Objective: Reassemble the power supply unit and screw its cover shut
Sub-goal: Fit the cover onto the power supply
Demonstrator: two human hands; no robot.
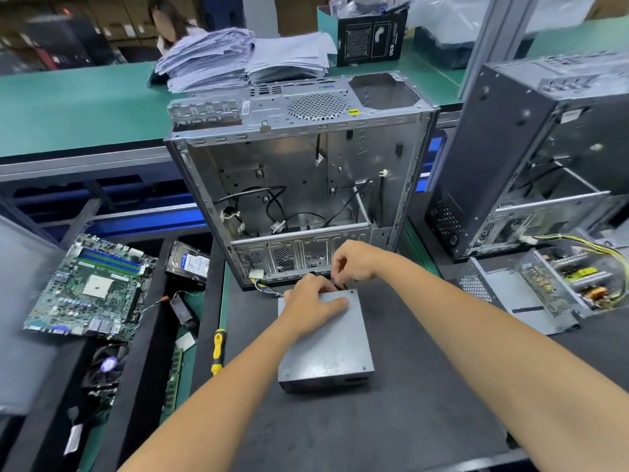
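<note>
While left fingers [335, 302] press the cover [326, 338], right fingers [335, 271] pinch cables [269, 290]

You face a green bench [68, 107] across a blue-railed gap, with stacked papers [245, 59] on it. A grey upright post [490, 42] rises at your right. Beyond, dim shelving [68, 32] blurs, with a person [170, 25] seated there.
</note>
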